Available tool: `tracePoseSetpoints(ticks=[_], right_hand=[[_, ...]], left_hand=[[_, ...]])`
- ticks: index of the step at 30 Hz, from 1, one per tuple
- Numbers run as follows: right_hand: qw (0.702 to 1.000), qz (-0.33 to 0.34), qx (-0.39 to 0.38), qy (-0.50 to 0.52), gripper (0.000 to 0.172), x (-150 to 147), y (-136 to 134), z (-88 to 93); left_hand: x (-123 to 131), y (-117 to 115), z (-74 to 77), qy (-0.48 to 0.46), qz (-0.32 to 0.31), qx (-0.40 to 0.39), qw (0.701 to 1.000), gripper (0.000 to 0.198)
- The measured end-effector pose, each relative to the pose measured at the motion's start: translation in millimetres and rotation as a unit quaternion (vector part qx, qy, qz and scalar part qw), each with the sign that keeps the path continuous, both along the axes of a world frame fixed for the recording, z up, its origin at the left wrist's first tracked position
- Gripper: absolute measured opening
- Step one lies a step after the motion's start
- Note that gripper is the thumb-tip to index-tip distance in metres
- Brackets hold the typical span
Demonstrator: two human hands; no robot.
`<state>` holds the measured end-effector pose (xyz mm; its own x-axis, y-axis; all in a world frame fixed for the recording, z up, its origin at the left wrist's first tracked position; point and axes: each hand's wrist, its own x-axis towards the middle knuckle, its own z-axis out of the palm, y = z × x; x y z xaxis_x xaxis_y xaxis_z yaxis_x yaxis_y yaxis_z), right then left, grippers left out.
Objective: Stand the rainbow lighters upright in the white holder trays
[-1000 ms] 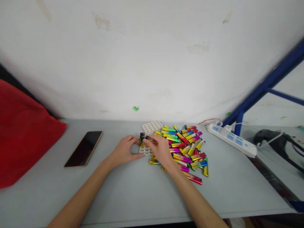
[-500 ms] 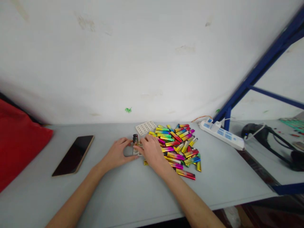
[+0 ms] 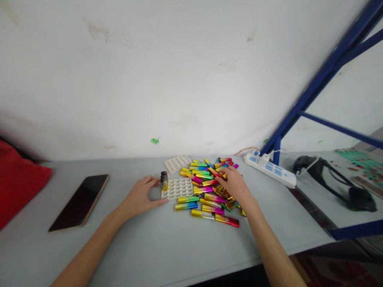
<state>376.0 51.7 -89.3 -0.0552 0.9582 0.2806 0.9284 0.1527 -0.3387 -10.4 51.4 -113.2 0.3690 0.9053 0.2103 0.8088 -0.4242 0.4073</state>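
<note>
A white slotted tray (image 3: 179, 187) lies on the grey table (image 3: 167, 247), with one or two lighters (image 3: 164, 180) standing upright at its far left corner. My left hand (image 3: 139, 196) rests against the tray's left edge, fingers curled around the corner. To the right lies a heap of shiny rainbow-coloured lighters (image 3: 209, 187). My right hand (image 3: 235, 185) is down on the heap's right side, fingers bent onto the lighters; what they grip, if anything, is hidden.
A second white tray (image 3: 177, 163) lies behind the first, near the wall. A dark phone (image 3: 80, 201) sits at the left, a red cloth (image 3: 18, 181) at the far left. A white power strip (image 3: 269, 170) and blue frame (image 3: 302, 107) stand at the right.
My right hand left the tray's corner and moved right onto the heap of lighters. The tray's slots are now uncovered. The left hand stays at the tray. The view shifted right.
</note>
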Motion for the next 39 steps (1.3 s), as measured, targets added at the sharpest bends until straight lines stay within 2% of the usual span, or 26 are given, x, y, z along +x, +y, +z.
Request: tracePoseSetpoints(ticks=[5, 10, 13, 16, 19, 22, 26, 28, 30, 32, 34, 36, 39], right_hand=[[0.998, -0.015, -0.048, -0.042, 0.018, -4, 4, -10.2], [0.99, -0.047, -0.1, -0.088, 0.024, -12, 7, -2.2], [0.992, -0.035, -0.09, -0.086, 0.019, -12, 7, 2.1], [0.999, -0.011, -0.033, -0.006, 0.018, -8, 8, 2.6], [0.988, 0.019, 0.03, 0.153, 0.025, -7, 7, 2.1], [0.932, 0.031, 0.052, 0.359, 0.041, -18, 5, 5.6], [0.792, 0.069, 0.002, 0.607, 0.048, -52, 1, 20.0], [0.731, 0.104, -0.042, 0.673, 0.048, -71, 0, 29.0], [0.706, 0.135, -0.081, 0.691, 0.049, -89, 0, 35.6], [0.707, 0.15, -0.115, 0.682, 0.05, -106, 2, 36.8], [0.729, 0.146, -0.139, 0.654, 0.05, -121, 3, 31.6], [0.778, 0.133, -0.127, 0.6, 0.05, -133, 1, 21.8], [0.866, 0.106, -0.056, 0.485, 0.054, -143, -7, 7.5]], left_hand=[[-1, 0, 1.6, -0.007, -0.007, -0.013, 1.0, 0.067], [-1, -1, 3.7, -0.013, -0.013, -0.01, 1.0, 0.065], [-1, -1, 3.7, -0.018, -0.018, 0.0, 1.0, 0.064], [-1, -1, 3.2, -0.021, -0.021, 0.013, 0.999, 0.062], [0, -2, 2.7, -0.015, -0.022, 0.022, 0.999, 0.057], [1, -3, 2.5, -0.008, -0.023, 0.027, 0.999, 0.053], [2, -3, 2.7, -0.007, -0.022, 0.023, 0.999, 0.051], [2, -3, 2.6, -0.006, -0.021, 0.021, 1.0, 0.05], [2, -3, 1.9, -0.007, -0.019, 0.023, 1.0, 0.05], [2, -3, 0.8, -0.01, -0.019, 0.026, 0.999, 0.05], [1, -4, -0.3, -0.012, -0.017, 0.024, 0.999, 0.051], [1, -4, -0.8, -0.016, -0.015, 0.019, 1.0, 0.052], [0, -5, -0.6, -0.017, -0.015, 0.013, 1.0, 0.054]])
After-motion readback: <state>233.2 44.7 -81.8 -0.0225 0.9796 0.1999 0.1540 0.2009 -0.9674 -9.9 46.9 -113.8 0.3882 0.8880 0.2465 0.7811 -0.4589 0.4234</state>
